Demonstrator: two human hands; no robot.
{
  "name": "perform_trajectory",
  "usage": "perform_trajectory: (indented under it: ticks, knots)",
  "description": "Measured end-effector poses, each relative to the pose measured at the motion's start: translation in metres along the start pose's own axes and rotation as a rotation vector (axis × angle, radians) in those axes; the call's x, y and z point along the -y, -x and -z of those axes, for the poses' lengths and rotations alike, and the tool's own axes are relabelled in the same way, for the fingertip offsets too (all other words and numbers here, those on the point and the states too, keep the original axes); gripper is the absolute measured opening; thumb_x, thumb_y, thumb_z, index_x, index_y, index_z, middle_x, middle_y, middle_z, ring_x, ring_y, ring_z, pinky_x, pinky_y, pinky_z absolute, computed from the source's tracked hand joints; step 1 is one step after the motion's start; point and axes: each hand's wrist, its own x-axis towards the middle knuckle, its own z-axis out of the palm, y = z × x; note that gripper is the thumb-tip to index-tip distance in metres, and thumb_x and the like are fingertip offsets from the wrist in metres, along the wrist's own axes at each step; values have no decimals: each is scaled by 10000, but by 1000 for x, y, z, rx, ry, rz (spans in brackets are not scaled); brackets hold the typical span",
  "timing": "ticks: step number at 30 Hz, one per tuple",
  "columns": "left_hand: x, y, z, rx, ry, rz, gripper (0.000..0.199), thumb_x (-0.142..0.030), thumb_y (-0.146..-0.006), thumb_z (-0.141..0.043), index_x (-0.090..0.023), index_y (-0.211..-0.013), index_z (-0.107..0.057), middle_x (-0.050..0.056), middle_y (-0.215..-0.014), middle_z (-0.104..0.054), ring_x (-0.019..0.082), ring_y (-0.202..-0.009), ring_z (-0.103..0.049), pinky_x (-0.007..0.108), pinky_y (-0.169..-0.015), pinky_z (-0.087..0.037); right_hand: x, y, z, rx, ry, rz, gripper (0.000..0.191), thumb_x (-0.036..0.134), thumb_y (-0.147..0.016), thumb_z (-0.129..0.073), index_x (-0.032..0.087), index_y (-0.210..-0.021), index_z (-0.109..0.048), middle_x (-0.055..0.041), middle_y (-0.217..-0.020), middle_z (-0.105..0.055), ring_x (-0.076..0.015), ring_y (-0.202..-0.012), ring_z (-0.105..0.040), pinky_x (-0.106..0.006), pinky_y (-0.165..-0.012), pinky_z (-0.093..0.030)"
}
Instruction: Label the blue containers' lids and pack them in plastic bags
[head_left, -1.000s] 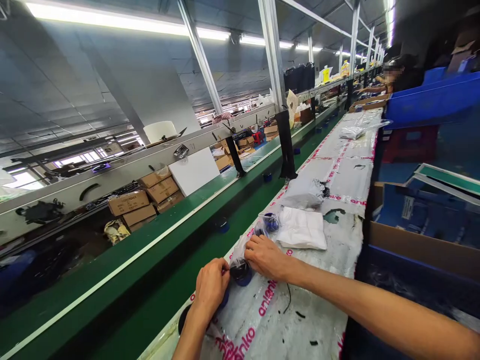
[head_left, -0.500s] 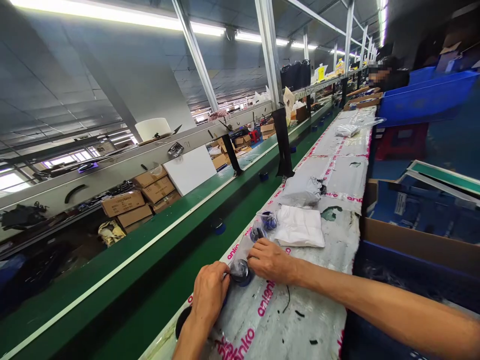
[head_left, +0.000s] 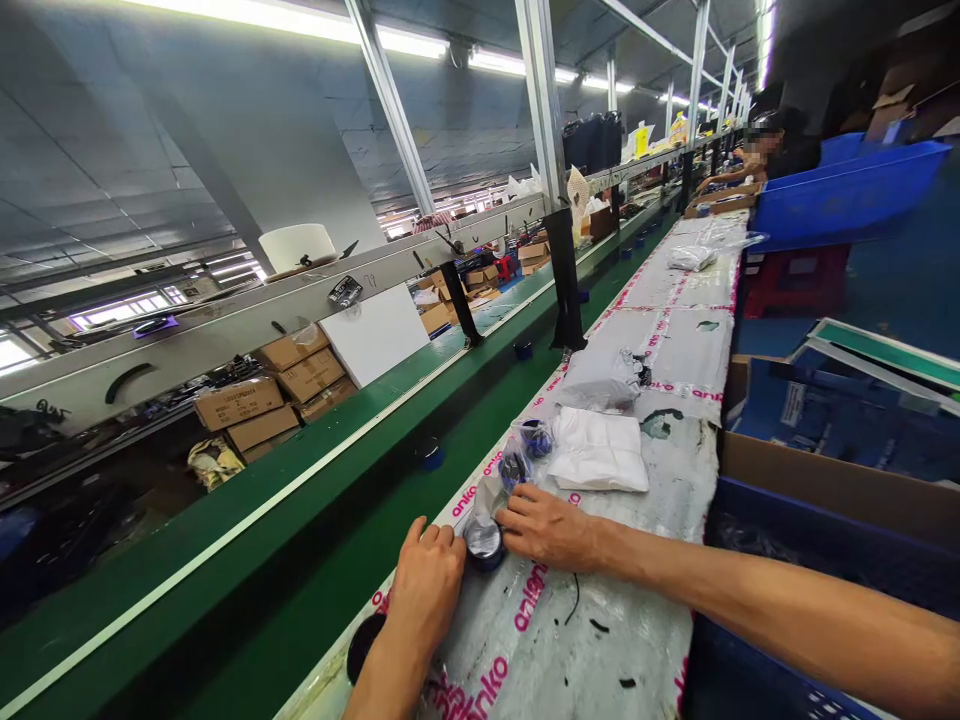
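Observation:
Between my hands sits a round blue-and-black part (head_left: 484,548) with a shiny flat top, lying on the wrapped bench. Clear plastic film (head_left: 486,497) runs from its top toward further blue parts. My right hand (head_left: 546,528) is closed at the part's right side, fingertips pinching the film. On the left, my left hand (head_left: 429,580) has its fingers curled down beside the part; whatever they hold is hidden. Just beyond, more blue round parts (head_left: 514,468) lie under clear plastic. A dark round piece (head_left: 364,645) is partly hidden behind my left wrist.
A folded white cloth or paper stack (head_left: 600,450) and a filled plastic bag (head_left: 600,380) lie ahead on the bench (head_left: 600,620). Along the left runs a green conveyor (head_left: 360,520) carrying blue parts (head_left: 430,455). Blue bins (head_left: 847,205) stand right; a person (head_left: 787,145) works farther off.
My left fingers have drawn back from the film on the round part, so its shiny top shows more. My right hand has barely moved. The view has shifted slightly.

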Motion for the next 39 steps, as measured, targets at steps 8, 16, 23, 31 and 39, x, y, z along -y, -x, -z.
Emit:
perform_trajectory:
  ticks: [8,16,23,31,39]
  knots:
    - [-4,5,5,-18,31,72,258,-100,-910,-452,-168,-940,-698,87,-979,-718,261,-973,-673,513,-1074,-395,5,-3,3,58,13,-13,150,135,-955,-527,185,-835,-602,-43,-857,-610,-203,-778,-503,-376,-793,-384]
    - [-1,3,1,15,60,30,282,-188,-972,-444,-181,-907,-718,67,-953,-734,255,-976,-684,569,-1118,-341,3,-4,5,42,27,-16,148,139,-967,-515,181,-850,-594,-48,-903,-609,-206,-805,-513,-378,-809,-379]
    - [-10,2,-15,38,36,-23,289,-57,-894,-461,-104,-905,-747,151,-956,-727,299,-1028,-657,571,-1161,-256,6,-8,5,98,30,-11,144,136,-954,-526,180,-829,-580,-49,-857,-606,-210,-795,-518,-380,-789,-391]
    - [-1,-8,-2,-14,248,144,280,-402,-908,-608,-181,-756,-692,71,-837,-727,239,-843,-675,350,-841,-448,-2,-40,28,381,-256,-230,107,163,-871,-590,145,-903,-691,-109,-896,-709,-245,-840,-638,-349,-727,-438]
    - [15,-35,-11,-126,511,375,324,-463,-987,-422,-217,-835,-566,17,-677,-662,204,-654,-623,276,-578,-277,-29,-71,34,424,-401,-583,182,241,-832,-578,143,-900,-716,-127,-877,-752,-277,-816,-706,-294,-626,-436]
